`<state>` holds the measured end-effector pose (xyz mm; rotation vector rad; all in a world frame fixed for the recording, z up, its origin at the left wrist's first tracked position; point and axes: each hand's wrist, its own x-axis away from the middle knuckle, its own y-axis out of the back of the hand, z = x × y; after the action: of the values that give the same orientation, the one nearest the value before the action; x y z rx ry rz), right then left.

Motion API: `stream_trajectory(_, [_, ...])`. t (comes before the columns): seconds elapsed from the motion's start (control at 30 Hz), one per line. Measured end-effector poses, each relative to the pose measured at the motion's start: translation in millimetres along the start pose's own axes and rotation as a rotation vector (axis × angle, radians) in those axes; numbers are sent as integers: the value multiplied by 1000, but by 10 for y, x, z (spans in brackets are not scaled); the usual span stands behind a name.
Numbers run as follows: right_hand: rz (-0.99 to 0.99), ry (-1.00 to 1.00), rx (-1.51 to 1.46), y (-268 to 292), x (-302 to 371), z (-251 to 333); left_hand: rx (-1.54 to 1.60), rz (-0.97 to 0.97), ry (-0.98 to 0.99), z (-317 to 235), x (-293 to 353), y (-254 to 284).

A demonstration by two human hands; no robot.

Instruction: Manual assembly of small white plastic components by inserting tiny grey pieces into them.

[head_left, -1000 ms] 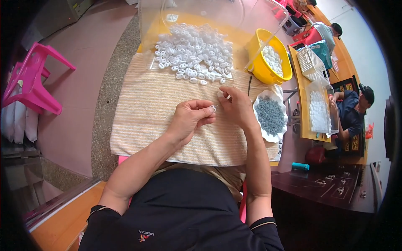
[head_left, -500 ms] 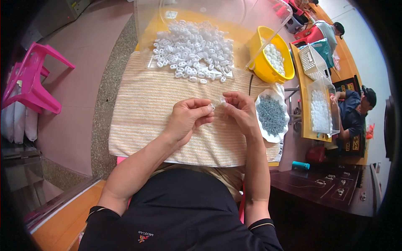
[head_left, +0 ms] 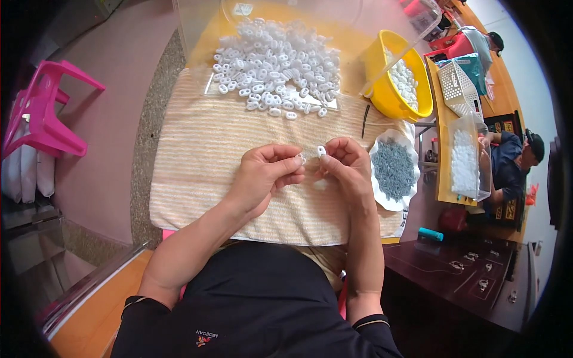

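Above a striped towel (head_left: 209, 155) my two hands face each other, a small gap between their fingertips. My left hand (head_left: 265, 176) is closed in a pinch on a small pale ring-like piece (head_left: 302, 158), mostly covered by the fingers. Between thumb and forefinger, my right hand (head_left: 347, 167) grips a white oval piece with two holes (head_left: 322, 151), held upright. A small blurred white thing (head_left: 320, 185) shows just below the right fingers; whether it is held or lying there I cannot tell. Farther off spreads a heap of similar white oval pieces (head_left: 274, 68).
To the right, a scalloped white dish (head_left: 382, 200) holds many small grey parts (head_left: 393, 167). A thin black stick (head_left: 365, 121) lies beside a yellow tub (head_left: 382, 89) of white pieces. A pink stool (head_left: 48, 113) stands left. Another person (head_left: 507, 158) sits at a table on the right.
The white oval piece in my right hand has turned, and its two holes now show. The whole view has shifted slightly. My left hand keeps its pinch.
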<state>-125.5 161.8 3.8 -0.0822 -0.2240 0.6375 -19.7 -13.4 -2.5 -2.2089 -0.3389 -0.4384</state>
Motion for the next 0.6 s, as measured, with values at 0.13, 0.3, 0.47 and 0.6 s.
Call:
stream_trajectory(0.13, [-35,-32,-13,0,12,5,-4,-17,19,-49,26,-21])
stream_trajectory(0.3, [-164,-38,50,-84,43,74,7,-19,20,-48,11,11])
stream_trajectory(0.47, [-218,506,852,-80,-43,-30,11,-28,23,-53,2,-3])
stream_trajectory(0.6, [-200,643,1143,-136,-54,3,-22,-9,4,-40,-3,25])
